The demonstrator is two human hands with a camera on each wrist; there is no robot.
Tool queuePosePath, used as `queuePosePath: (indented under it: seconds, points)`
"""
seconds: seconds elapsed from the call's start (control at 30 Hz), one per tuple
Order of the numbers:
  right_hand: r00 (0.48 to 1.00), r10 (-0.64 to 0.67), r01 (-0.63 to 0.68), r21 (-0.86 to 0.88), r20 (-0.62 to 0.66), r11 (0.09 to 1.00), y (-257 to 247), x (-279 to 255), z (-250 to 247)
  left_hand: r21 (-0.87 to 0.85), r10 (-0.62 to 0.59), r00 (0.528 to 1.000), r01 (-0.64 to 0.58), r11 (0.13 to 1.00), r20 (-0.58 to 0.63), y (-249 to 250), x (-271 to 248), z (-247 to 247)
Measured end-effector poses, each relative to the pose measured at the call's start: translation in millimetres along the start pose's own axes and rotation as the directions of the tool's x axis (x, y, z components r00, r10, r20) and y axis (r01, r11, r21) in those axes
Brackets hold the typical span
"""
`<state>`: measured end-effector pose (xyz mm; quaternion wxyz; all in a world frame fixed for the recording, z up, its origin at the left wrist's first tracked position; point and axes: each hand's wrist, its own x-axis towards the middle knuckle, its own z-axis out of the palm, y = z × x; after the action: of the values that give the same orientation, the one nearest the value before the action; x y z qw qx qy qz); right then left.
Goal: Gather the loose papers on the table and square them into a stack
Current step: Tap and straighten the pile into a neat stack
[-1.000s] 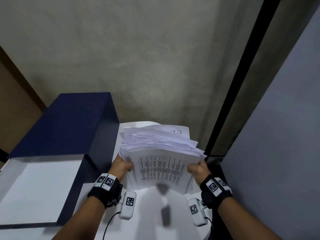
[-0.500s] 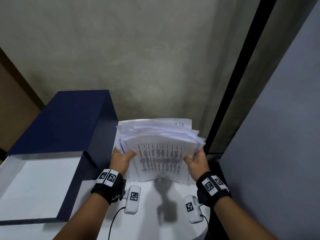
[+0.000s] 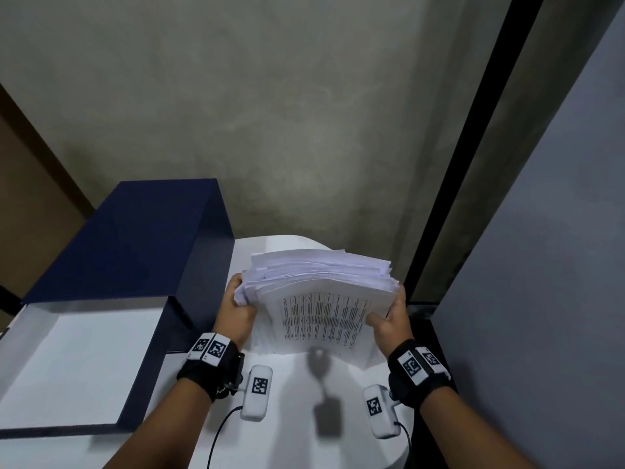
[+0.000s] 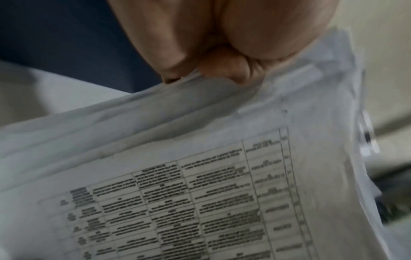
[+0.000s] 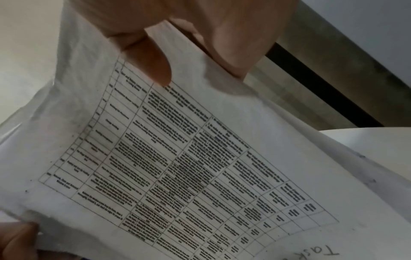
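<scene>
A thick bundle of white papers (image 3: 321, 299) stands on edge on the round white table (image 3: 297, 401), its front sheet showing a printed table of text. My left hand (image 3: 236, 302) grips the bundle's left side, fingers curled round the edge. My right hand (image 3: 389, 316) grips the right side, thumb on the front sheet. The upper edges of the sheets are uneven and fan out slightly. The left wrist view shows my left hand (image 4: 200, 70) pinching the papers (image 4: 200, 176). The right wrist view shows my right thumb on the printed sheet (image 5: 200, 158).
A dark blue open box (image 3: 128, 245) with a white inside stands directly left of the table. A grey wall lies behind, a black post (image 3: 466, 157) and a grey panel to the right. The table's front part holds only shadows.
Both hands have shifted up along the sides of the bundle, and the sheets' top edges have drawn closer together than a second ago.
</scene>
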<state>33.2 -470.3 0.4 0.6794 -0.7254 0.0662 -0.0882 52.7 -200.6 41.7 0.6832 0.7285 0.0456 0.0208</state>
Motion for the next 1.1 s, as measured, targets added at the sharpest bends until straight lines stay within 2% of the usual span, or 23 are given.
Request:
queuePosePath:
  seconds: [0.17,0.27,0.47,0.53,0.6,0.63,0.73,0.77,0.87,0.97,1.03,1.1]
  points:
    - [0.999,0.014,-0.016,-0.053,-0.051,0.998,0,3,3,-0.015,-0.045,0.994,0.043,0.999,-0.103,-12,0,-4]
    - [0.999,0.039,-0.041,-0.078,-0.031,0.996,6,4,6,-0.029,-0.048,0.992,0.045,0.999,-0.114,-22,2,-5]
    - [0.998,0.038,-0.04,-0.053,-0.044,0.998,2,5,12,0.137,-0.125,0.978,0.148,0.979,-0.167,-22,0,3]
    - [0.998,0.057,-0.059,-0.048,-0.038,0.997,3,2,11,0.041,-0.093,0.988,0.099,0.994,-0.127,-14,-3,5]
    - [0.997,0.071,-0.072,-0.046,-0.021,0.996,4,0,11,-0.14,-0.061,0.998,0.059,0.988,-0.009,-11,-3,6]
    - [0.997,0.07,-0.071,-0.053,-0.018,0.996,5,-1,11,-0.174,-0.037,0.998,0.044,0.984,0.043,-14,-2,6]
    - [0.998,0.066,-0.067,-0.062,-0.015,0.996,3,1,12,-0.119,0.006,0.982,0.017,0.993,0.188,-15,-6,10]
    - [0.997,0.068,-0.069,-0.047,-0.018,0.997,2,3,12,-0.107,0.018,0.983,0.002,0.994,0.183,-10,-8,12]
    - [0.997,0.079,-0.08,-0.035,-0.027,0.996,1,6,6,-0.057,0.03,0.998,-0.028,0.998,0.047,10,-9,9]
    - [0.996,0.088,-0.089,-0.052,-0.02,0.995,3,8,-1,0.036,0.037,0.999,-0.037,0.999,0.006,11,-6,1]
    - [0.996,0.082,-0.083,-0.061,-0.017,0.995,3,9,-1,0.094,0.028,1.0,-0.029,0.995,0.012,6,-4,-4]
    - [0.997,0.08,-0.08,-0.048,-0.018,0.996,3,8,2,0.114,0.08,0.996,-0.085,0.99,0.046,6,-5,-2]
